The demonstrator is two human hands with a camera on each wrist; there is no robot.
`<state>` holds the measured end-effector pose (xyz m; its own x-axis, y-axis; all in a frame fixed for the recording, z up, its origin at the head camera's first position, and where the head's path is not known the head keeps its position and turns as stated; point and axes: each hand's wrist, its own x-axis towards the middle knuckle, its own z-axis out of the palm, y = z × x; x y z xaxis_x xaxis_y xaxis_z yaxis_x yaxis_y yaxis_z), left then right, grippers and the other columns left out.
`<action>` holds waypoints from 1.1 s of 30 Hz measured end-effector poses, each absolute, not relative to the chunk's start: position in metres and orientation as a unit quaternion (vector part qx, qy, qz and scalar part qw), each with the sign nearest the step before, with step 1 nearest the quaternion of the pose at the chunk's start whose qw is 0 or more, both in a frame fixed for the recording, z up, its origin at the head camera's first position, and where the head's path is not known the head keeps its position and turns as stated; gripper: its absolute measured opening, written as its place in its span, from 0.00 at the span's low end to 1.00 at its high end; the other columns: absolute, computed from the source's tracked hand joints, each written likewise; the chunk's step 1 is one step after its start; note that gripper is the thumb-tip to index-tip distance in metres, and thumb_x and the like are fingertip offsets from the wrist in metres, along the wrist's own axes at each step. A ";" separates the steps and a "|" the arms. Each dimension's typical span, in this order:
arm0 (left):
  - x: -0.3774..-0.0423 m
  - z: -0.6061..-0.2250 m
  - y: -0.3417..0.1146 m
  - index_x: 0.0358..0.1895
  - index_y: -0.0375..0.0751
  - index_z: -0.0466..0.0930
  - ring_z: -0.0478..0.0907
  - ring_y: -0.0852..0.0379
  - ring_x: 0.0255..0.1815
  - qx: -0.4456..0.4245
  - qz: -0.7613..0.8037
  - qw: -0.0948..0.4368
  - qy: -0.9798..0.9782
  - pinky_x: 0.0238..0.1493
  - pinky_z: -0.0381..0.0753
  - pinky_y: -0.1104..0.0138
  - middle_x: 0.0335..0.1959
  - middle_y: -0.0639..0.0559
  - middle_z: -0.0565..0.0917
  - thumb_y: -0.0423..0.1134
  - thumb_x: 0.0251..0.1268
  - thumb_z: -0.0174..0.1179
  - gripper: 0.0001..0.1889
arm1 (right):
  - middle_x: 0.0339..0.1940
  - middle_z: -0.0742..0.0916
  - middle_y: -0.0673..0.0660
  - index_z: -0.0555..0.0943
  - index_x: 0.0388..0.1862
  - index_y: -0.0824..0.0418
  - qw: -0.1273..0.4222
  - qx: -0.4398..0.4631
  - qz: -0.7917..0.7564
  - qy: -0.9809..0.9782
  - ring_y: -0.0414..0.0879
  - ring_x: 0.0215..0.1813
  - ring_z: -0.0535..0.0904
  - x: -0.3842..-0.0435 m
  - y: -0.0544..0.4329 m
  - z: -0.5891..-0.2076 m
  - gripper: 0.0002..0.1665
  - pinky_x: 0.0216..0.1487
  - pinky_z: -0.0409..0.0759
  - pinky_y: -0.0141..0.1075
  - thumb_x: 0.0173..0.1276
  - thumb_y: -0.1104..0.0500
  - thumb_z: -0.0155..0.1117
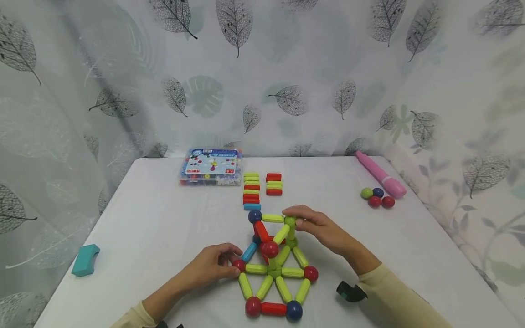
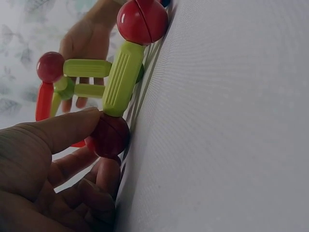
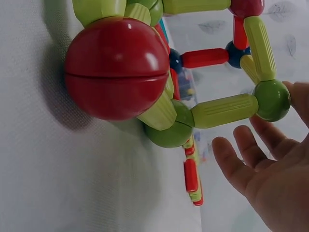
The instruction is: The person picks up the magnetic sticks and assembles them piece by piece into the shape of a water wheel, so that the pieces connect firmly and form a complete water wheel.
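Note:
A magnetic rod-and-ball structure (image 1: 274, 271) stands on the table, with a flat base of triangles and a raised triangle on top. At its left corner my left hand (image 1: 211, 265) pinches a red ball (image 2: 110, 136) between thumb and fingers. That ball joins a yellow-green rod (image 2: 123, 79) and, in the head view, a blue rod (image 1: 249, 252). My right hand (image 1: 324, 228) holds the green ball (image 3: 272, 100) at the top right corner between thumb and a finger, its other fingers spread loosely. From this ball a yellow-green rod (image 3: 225, 110) runs down to a lower green ball (image 3: 169, 134).
Behind the structure lie two columns of loose rods (image 1: 251, 191), mostly red and yellow-green. A clear parts box (image 1: 211, 166) sits at the back. Several loose balls (image 1: 375, 201) and a pink tool (image 1: 381, 174) are back right. A teal block (image 1: 85, 260) lies left.

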<state>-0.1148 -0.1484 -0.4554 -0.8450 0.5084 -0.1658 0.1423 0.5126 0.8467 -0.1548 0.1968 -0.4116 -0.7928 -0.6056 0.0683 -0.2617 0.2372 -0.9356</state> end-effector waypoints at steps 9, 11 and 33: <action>-0.117 -0.456 -0.146 0.54 0.49 0.83 0.75 0.55 0.38 0.194 0.453 0.201 0.846 0.35 0.76 0.70 0.39 0.58 0.82 0.44 0.59 0.74 0.20 | 0.71 0.76 0.54 0.75 0.71 0.50 0.132 -0.286 -0.489 0.813 0.55 0.73 0.69 -0.153 0.193 -0.405 0.23 0.68 0.73 0.55 0.81 0.54 0.53; -0.117 -0.456 -0.146 0.55 0.48 0.83 0.75 0.55 0.38 0.197 0.455 0.204 0.844 0.35 0.76 0.70 0.39 0.57 0.82 0.44 0.59 0.74 0.20 | 0.71 0.77 0.56 0.74 0.72 0.51 0.127 -0.274 -0.493 0.816 0.54 0.71 0.71 -0.153 0.195 -0.405 0.24 0.67 0.75 0.52 0.80 0.54 0.56; -0.131 -0.430 -0.119 0.81 0.56 0.58 0.75 0.57 0.44 0.197 0.436 0.090 0.874 0.38 0.81 0.69 0.56 0.47 0.79 0.32 0.65 0.61 0.41 | 0.41 0.83 0.52 0.78 0.66 0.57 0.220 -0.176 -0.400 0.872 0.48 0.40 0.78 -0.155 0.219 -0.441 0.27 0.39 0.81 0.37 0.71 0.51 0.68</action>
<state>-0.1313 -0.1195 -0.4300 -0.9063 0.4224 0.0147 0.2659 0.5427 0.7967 -0.1549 0.2189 -0.4413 -0.8414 -0.4829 -0.2428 -0.1314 0.6185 -0.7747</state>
